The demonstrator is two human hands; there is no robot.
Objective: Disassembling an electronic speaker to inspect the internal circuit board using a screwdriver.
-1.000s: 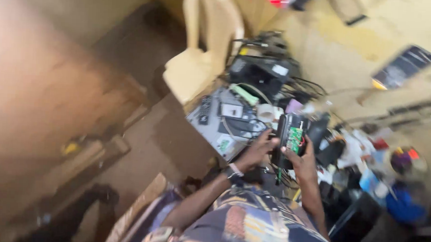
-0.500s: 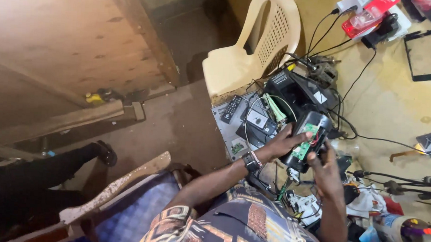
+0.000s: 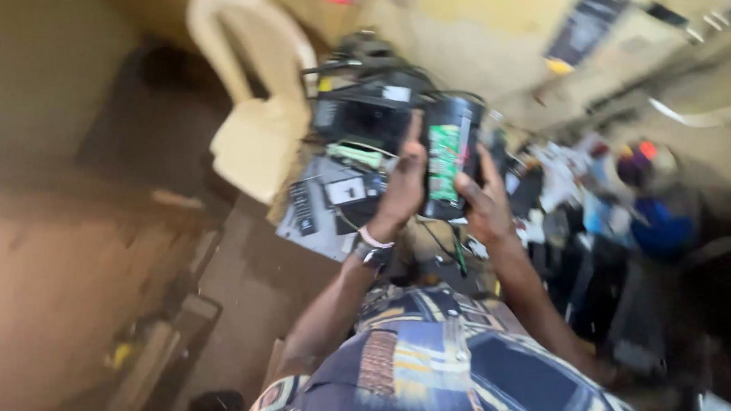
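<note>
Two bare hands hold one small black device with an exposed green circuit board [image 3: 450, 156] raised in front of the person, above a cluttered bench [image 3: 315, 228]. The left hand [image 3: 401, 186] closes its grip along the device's left edge, fingers stretched up the side, a wristwatch [image 3: 372, 251] on its wrist. The right hand [image 3: 484, 207] closes its grip on the lower right edge, thumb pressed against the casing. Just behind the device sits a black boxy piece of equipment with cables [image 3: 361, 115], and below it a grey panel with small dark parts [image 3: 324, 204]. A cream plastic chair [image 3: 254, 118] stands left of the bench. The picture is blurred, so finer detail cannot be told.
</note>
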